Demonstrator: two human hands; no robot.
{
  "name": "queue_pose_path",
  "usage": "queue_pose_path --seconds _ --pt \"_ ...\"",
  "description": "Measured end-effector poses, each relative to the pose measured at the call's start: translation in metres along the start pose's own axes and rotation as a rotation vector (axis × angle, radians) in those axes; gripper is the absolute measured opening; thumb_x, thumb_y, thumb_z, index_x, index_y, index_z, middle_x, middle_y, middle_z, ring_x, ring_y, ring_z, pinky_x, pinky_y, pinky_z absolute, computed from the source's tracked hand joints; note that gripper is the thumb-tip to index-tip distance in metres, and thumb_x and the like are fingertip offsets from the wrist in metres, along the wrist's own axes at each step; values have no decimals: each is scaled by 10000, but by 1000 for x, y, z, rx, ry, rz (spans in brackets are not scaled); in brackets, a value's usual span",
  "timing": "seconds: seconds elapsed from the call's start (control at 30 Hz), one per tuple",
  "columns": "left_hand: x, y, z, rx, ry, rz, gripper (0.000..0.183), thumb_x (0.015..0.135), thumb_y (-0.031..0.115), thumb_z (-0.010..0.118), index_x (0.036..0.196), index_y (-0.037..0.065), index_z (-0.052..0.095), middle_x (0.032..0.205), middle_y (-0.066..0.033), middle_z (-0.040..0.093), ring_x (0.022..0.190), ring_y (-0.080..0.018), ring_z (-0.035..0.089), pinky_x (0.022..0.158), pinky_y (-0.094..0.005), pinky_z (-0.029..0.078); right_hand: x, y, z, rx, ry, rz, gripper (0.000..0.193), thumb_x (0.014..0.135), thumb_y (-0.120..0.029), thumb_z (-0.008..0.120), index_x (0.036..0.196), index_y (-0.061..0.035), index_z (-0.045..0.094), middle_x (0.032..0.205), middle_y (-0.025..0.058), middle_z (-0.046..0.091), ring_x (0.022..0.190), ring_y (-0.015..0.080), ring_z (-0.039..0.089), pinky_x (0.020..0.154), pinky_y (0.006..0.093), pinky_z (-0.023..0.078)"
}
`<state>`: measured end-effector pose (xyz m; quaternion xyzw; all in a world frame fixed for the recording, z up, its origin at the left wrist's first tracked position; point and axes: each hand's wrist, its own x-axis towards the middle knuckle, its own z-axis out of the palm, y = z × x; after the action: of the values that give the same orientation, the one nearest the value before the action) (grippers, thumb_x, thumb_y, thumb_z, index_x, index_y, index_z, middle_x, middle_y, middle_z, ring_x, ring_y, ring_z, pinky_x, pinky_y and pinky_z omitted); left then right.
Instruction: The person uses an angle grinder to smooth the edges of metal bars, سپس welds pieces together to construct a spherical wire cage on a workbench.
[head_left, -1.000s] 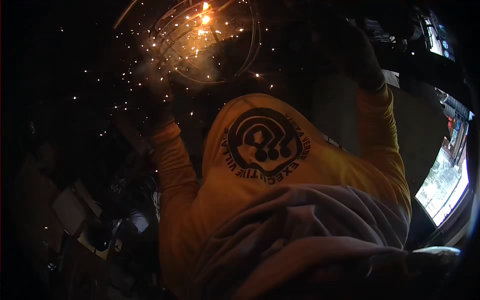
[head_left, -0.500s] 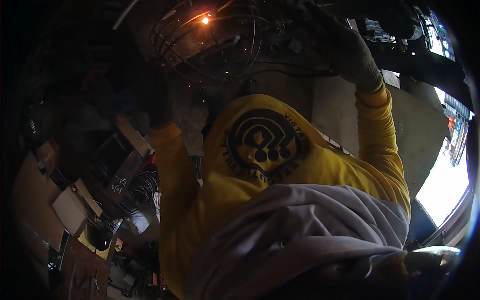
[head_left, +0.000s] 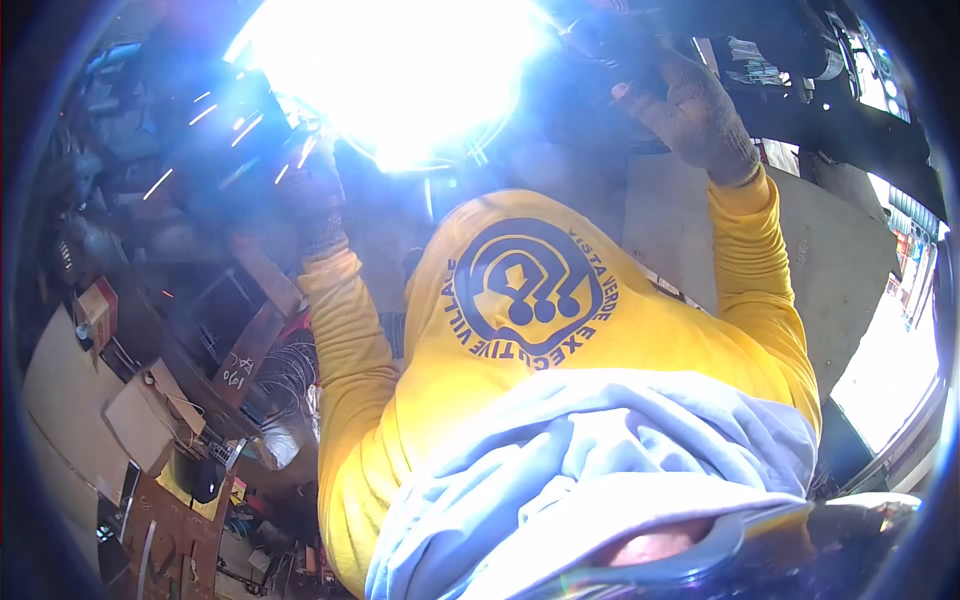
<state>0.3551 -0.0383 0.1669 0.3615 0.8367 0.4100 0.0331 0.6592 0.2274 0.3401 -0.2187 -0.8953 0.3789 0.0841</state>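
A blinding blue-white welding arc glare (head_left: 390, 70) fills the upper middle of the head view. It covers most of a round frame of curved metal rods, whose lower edge (head_left: 485, 143) faintly shows. My left hand (head_left: 318, 195), in a knitted glove, is beside the glare's lower left; its fingers are lost in light and haze. Right of the glare is my gloved right hand (head_left: 695, 115), its fingers bent around something dark that I cannot make out, the thumb toward the arc. Sparks (head_left: 245, 130) fly out on the left, near my left hand.
At the left are an opened cardboard box (head_left: 140, 425), a brown board (head_left: 165, 535) and a coil of thin wire (head_left: 288, 375). Large pale sheets (head_left: 820, 270) stand behind my right arm. A dark beam (head_left: 850, 125) crosses the upper right, near a bright opening (head_left: 890, 370).
The small orange glowing spot has given way to a huge white arc glare with sparks on the left. Surroundings are much brighter. Both arms stay nearly in place.
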Motion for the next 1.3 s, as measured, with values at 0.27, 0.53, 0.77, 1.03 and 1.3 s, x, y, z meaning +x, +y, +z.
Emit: queue_pose_path --seconds 0.27,0.53,0.77,1.03,1.3 --pt "-4 -11 7 29 72 161 214 919 187 699 1096 68 719 1021 -76 728 966 -230 674 885 -347 515 -1 5 3 42 23 -101 526 921 -84 675 1421 -63 513 1089 88 708 936 130 666 875 302 539" --pt "-2 -15 7 73 91 210 217 935 184 683 1117 69 713 1049 -81 726 992 -234 672 896 -355 513 -1 -3 -3 -302 115 -231 525 923 -127 696 1417 -71 529 1187 102 706 1002 183 686 906 307 546" --pt "0 -27 10 123 98 269 221 948 182 668 1135 70 708 1074 -86 724 1015 -237 670 906 -362 512 0 7 -12 -477 132 -275 608 924 -97 665 1465 30 418 1371 151 589 1212 265 610 981 309 507" --pt "1 -57 12 388 106 508 226 964 179 652 1156 71 703 1102 -92 722 1041 -241 668 918 -371 510 -9 -12 9 1173 169 194 752 933 -9 615 1559 57 205 1488 147 503 1278 198 547 1021 294 452" --pt "3 -21 0 51 96 271 164 964 133 646 1078 41 721 1056 -118 734 967 -262 701 870 -376 537 -35 6 -10 198 388 159 492 937 -133 679 1384 -12 514 1062 79 650 842 152 648 710 277 540"
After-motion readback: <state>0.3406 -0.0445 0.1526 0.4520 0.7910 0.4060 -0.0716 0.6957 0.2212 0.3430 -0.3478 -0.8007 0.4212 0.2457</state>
